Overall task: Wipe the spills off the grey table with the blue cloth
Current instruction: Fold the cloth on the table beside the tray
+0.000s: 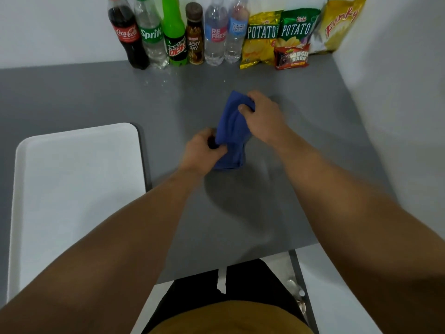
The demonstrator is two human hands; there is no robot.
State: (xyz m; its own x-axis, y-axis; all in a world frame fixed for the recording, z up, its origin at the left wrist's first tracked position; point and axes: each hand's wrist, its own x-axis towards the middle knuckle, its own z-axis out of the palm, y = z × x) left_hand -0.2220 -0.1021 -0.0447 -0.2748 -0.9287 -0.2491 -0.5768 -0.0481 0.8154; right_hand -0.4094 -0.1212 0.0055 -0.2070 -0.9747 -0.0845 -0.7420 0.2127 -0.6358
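Note:
Both of my hands hold the blue cloth [231, 131] above the middle of the grey table [301, 145]. My left hand [203, 151] pinches its lower left part, and my right hand [262, 116] grips its upper right corner. The cloth is bunched and hangs between them, its bottom end close to the table. Small clear droplets of spill [159, 80] lie on the table farther back, in front of the bottles.
A white tray [72, 189] sits on the table at the left. Along the back wall stands a row of drink bottles [178, 32], with snack bags [296, 32] to their right. A white wall closes the right side.

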